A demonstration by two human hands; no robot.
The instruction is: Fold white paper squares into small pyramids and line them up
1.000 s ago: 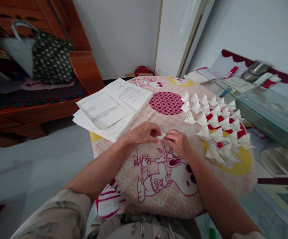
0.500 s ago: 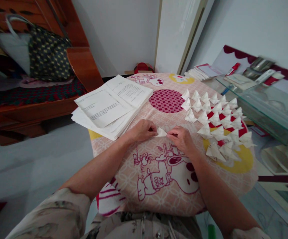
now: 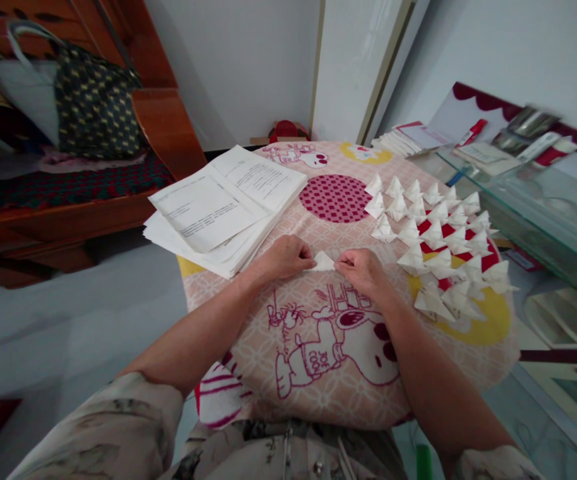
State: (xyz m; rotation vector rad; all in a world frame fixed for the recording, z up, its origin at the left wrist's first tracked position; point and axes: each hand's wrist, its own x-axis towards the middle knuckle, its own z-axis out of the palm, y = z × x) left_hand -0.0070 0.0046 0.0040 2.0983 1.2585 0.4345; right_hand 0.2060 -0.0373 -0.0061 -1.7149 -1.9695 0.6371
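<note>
A small white folded paper piece [image 3: 324, 263] lies on the pink cartoon-print cloth [image 3: 318, 347] that covers the table. My left hand [image 3: 284, 257] pinches its left corner with curled fingers. My right hand [image 3: 363, 270] pinches its right corner, fingers closed. Both hands rest on the cloth near the table's middle. To the right, several finished white paper triangles [image 3: 438, 247] stand in rows.
A stack of printed paper sheets [image 3: 223, 207] lies at the table's back left. A glass shelf [image 3: 533, 207] with booklets and small items runs along the right. A wooden bench [image 3: 83, 193] with a patterned bag [image 3: 93, 107] stands at the left.
The folded piece was pressed flatter on the cloth and my hands have moved slightly apart along it. The view has shifted a little.
</note>
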